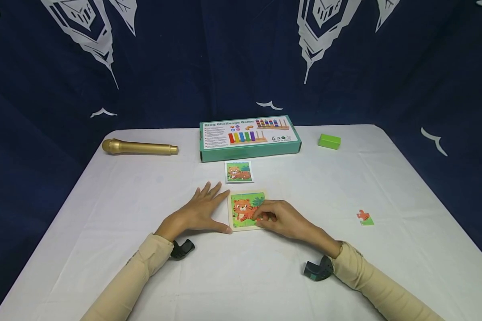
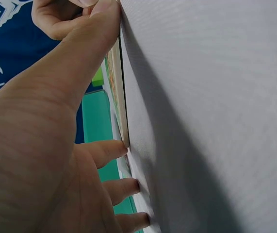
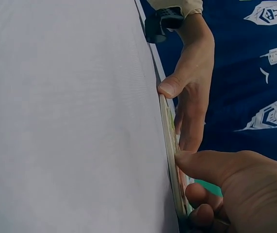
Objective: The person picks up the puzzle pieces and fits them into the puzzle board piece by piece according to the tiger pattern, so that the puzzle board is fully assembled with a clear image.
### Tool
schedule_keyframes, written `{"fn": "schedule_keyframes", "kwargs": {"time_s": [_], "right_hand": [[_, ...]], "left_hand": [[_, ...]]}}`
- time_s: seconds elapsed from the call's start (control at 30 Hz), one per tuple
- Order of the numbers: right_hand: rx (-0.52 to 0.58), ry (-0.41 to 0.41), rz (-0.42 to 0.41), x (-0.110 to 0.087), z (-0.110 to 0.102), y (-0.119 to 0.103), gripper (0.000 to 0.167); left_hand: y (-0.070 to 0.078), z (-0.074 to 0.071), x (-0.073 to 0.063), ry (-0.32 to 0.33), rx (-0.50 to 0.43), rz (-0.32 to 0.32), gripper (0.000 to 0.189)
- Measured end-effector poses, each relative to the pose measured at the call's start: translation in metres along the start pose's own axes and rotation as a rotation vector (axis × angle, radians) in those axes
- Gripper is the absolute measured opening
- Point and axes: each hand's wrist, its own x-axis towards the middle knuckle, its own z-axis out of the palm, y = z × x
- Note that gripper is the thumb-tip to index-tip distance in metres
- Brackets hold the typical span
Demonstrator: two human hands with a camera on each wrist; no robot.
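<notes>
A square wooden jigsaw puzzle (image 1: 242, 213) with a tiger picture lies flat on the table between both hands. My left hand (image 1: 204, 207) is spread along its left side, with the thumb at the lower left corner and the index finger by the upper left corner. Over the puzzle's right part, my right hand (image 1: 283, 218) has its fingers curled and its thumb close to them, pinching at a puzzle piece mostly hidden under the fingertips. In the right wrist view the right thumb (image 3: 201, 165) rests at the board's edge. One loose puzzle piece (image 1: 364, 217), orange and green, lies off to the right.
A small tiger picture card (image 1: 239, 172) lies just beyond the puzzle. Behind it is a green Ring Challenge Game box (image 1: 249, 154). A gold microphone (image 1: 140, 147) lies at the back left, and a bright green block (image 1: 329, 141) at the back right. White cloth covers the table (image 1: 233, 285).
</notes>
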Motion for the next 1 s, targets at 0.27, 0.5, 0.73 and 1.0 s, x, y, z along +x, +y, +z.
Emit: {"fn": "schedule_keyframes", "kwargs": {"time_s": [0.27, 0.5, 0.73, 1.0], "right_hand": [[-0.004, -0.005, -0.003, 0.0005, -0.0007, -0.0025, 0.009], [-0.013, -0.023, -0.002, -0.0009, -0.0013, -0.0023, 0.012], [-0.011, -0.026, -0.006, -0.0022, -0.0009, -0.0014, 0.014], [0.072, -0.067, 0.022, -0.0057, -0.0086, -0.0028, 0.016]], "left_hand": [[-0.0006, -0.0005, -0.0009, 0.001, 0.001, -0.001, 0.112], [-0.0005, -0.0001, -0.0004, -0.001, 0.0, -0.003, 0.112], [-0.0007, -0.0005, -0.0004, -0.004, 0.0, -0.005, 0.112], [0.0004, 0.0004, 0.0006, 0.005, -0.018, -0.014, 0.105]]}}
